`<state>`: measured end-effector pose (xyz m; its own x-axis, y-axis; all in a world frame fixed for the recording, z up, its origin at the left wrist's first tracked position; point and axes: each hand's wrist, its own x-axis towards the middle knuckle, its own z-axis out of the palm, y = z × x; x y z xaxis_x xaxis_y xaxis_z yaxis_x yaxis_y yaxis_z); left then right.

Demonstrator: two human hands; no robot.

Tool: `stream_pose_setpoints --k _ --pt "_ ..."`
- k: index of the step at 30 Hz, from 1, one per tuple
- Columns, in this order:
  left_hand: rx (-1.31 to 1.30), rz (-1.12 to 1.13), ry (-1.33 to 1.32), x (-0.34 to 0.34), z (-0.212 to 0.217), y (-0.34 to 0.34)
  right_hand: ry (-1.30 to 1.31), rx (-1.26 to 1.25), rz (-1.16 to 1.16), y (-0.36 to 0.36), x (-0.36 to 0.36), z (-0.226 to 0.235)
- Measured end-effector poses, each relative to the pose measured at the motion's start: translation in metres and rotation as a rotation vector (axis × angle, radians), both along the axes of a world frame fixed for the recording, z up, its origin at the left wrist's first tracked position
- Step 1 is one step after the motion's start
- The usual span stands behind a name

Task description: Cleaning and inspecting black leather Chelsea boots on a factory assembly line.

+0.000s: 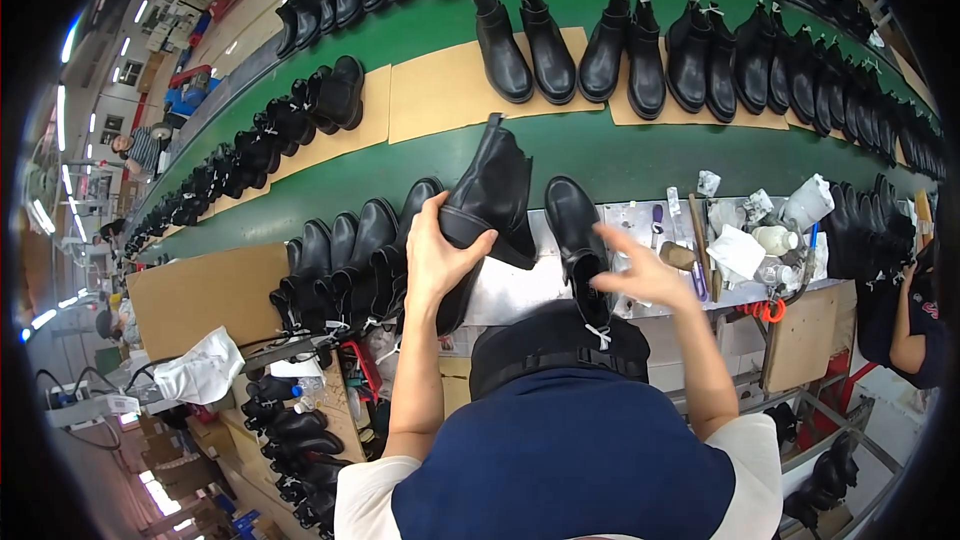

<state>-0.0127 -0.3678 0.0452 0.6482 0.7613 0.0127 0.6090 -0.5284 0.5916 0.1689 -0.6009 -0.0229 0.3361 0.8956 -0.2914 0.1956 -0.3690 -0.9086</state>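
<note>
My left hand [440, 255] grips a black leather ankle boot [490, 180], thumb and fingers wrapped round one end, and the boot is raised and tilted above the bench. Just right of it, a second black boot [573, 215] rests toe away from me, with a white tie on its pull loop near my waist. Over that boot's right side, my right hand [650, 275] is open, fingers apart and holding nothing. Whether its fingertips touch the boot I cannot tell. Several more black boots [375, 225] stand left of my left hand.
A green conveyor [420, 155] runs across ahead, bearing cardboard sheets [440, 90] and rows of black boots [600, 60]. To the right lie bottles [775, 239], white cloths [737, 252] and tools on the metal bench [515, 295]. A co-worker's arm [905, 325] shows far right.
</note>
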Motion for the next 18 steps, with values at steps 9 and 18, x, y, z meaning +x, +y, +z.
stream_pose_setpoints --k 9,18 --pt "-0.144 0.487 -0.218 -0.049 -0.030 0.011 0.330 0.236 -0.299 -0.005 0.020 -0.069" --pt "-1.407 0.519 -1.144 -0.040 -0.006 -0.022 -0.517 0.143 -0.250 -0.009 -0.005 -0.150"
